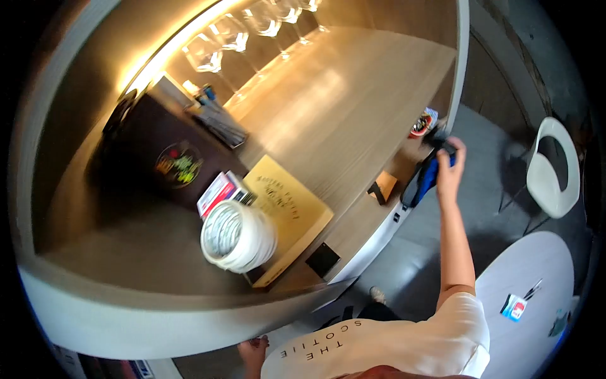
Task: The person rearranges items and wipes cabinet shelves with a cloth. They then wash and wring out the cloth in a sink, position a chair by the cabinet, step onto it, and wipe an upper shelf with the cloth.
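At the right end of the counter, my right hand (449, 165) is closed on a blue and black item (427, 178), which looks like a pouch or case. A small red and white patterned packet (423, 123) lies just beyond it. An orange-brown box (382, 187) sits on the ledge to the left of that hand. My left hand (252, 354) hangs low by the counter's front edge; its fingers are dark and blurred, so their pose is unclear. Nearer the middle, a stack of white cups (238, 237) stands beside a yellow box (287, 211) with printed lettering.
Wine glasses (230, 35) line the back of the lit wooden counter (328, 95). At left is a dark box (164, 151) with a round colourful emblem. A white chair (549, 167) and a round table (536, 271) bearing a small packet (514, 307) are at right.
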Motion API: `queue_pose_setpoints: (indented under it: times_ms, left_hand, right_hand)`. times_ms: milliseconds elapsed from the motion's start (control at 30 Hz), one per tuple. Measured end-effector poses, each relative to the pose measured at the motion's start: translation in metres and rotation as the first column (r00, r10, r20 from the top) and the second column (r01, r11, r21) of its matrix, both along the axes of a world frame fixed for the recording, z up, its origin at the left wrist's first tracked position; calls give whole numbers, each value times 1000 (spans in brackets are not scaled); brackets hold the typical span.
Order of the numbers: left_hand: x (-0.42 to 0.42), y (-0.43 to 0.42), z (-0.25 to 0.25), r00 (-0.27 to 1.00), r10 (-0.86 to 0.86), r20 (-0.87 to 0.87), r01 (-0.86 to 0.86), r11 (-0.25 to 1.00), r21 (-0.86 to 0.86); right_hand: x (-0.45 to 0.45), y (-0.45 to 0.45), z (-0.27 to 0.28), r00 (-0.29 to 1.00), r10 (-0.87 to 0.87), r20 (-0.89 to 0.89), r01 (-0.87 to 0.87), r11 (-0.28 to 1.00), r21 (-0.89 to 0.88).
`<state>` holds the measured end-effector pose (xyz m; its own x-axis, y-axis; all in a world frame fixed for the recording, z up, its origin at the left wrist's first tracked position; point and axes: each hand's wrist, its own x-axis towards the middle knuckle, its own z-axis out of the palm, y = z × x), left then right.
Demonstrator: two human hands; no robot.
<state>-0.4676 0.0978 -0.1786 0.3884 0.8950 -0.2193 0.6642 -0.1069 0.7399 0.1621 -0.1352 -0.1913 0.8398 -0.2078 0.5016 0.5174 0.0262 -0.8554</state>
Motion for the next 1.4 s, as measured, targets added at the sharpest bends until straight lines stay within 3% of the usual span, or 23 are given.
queue_pose_setpoints:
  times_ms: [67, 133, 200, 267, 300, 400, 433, 500, 533, 633, 667, 733, 767, 800, 833, 867, 900, 1000, 1133, 1267, 1300, 1333, 1400]
  left_hand:
    - [-19, 10, -24, 999, -8, 42, 6, 999, 45]
    - [-6, 12, 0, 930, -226, -289, 293, 931, 218]
    - [-4, 12, 5, 942, -258, -213, 319, 886, 337]
    - [-25, 23, -12, 840, -339, -424, 484, 821, 301]
    - [-31, 24, -11, 859, -348, -375, 468, 830, 303]
    - [-64, 16, -29, 970, -237, 57, 229, 965, 126]
    - [-88, 17, -36, 973, -222, 67, 213, 970, 114]
    - [-153, 21, -42, 957, -245, 153, 224, 964, 144]
    - [-189, 34, -45, 971, -176, 159, 158, 980, 123]
    - [-301, 37, -52, 997, -52, 62, 50, 998, 44]
    - [-333, 44, -58, 992, 2, 128, -9, 999, 54]
    - [-388, 61, -54, 954, 122, 274, -146, 987, 68]
    - [-417, 80, -41, 915, 187, 358, -224, 973, 64]
    - [-438, 87, -19, 891, 204, 406, -253, 965, 70]
    - [-454, 97, 12, 869, 210, 448, -275, 958, 86]
    - [-472, 110, 41, 824, 149, 547, -249, 962, 113]
    - [-482, 122, 72, 770, 80, 633, -227, 962, 154]
    - [-490, 164, 145, 397, -365, 842, 10, 919, 393]
    - [-490, 183, 178, 62, -510, 858, 83, 859, 504]
    - [-512, 210, 198, 18, -512, 859, 16, 859, 512]
    - [-524, 225, 199, 27, -515, 857, -1, 857, 515]
    - [-535, 240, 198, 28, -514, 858, -21, 857, 514]
    - [-562, 271, 197, 20, -516, 856, -48, 855, 516]
  right_hand:
    - [-9, 5, 92, 968, -63, 244, 51, 997, 59]
    - [6, 12, 144, 882, 43, 469, 138, 929, -344]
    - [36, 39, 151, 801, 387, 456, 35, 731, -682]
    - [12, 56, 162, 875, 279, 396, 149, 624, -767]
    - [-10, 63, 162, 927, 138, 348, 239, 497, -834]
    - [-73, 70, 149, 850, 126, 512, 328, 633, -701]
    - [-100, 70, 138, 819, 125, 560, 313, 721, -619]
    - [-155, 64, 93, 934, -49, 354, 196, 898, -393]
    - [-188, 63, 66, 990, 10, 142, 20, 977, -211]
    - [-296, 42, -60, 991, -121, -52, 108, 972, -211]
    - [-326, 21, -113, 975, -193, -110, 114, 860, -497]
    - [-363, -28, -258, 909, -269, -318, -74, 647, -759]
    - [-392, -47, -336, 912, -280, -299, -199, 334, -921]
    - [-452, -33, -324, 986, -26, -165, -165, -314, -935]
    - [-487, -21, -335, 926, 25, -378, -330, -434, -838]
    - [-540, 13, -310, 726, -130, -675, -680, 8, -733]
    - [-572, 42, -308, 634, -129, -762, -762, 61, -644]
    - [-610, 145, -324, 559, 71, -826, -767, -334, -548]
    - [-645, 335, -349, 418, 346, -840, -433, -737, -519]
    - [-738, 509, -344, 191, 536, -822, -254, -782, -569]
    - [-800, 536, -286, 176, 666, -725, -371, -638, -675]
    - [-814, 582, -338, 119, 696, -709, -339, -642, -687]
    - [-894, 651, -308, 43, 543, -838, -320, -787, -527]
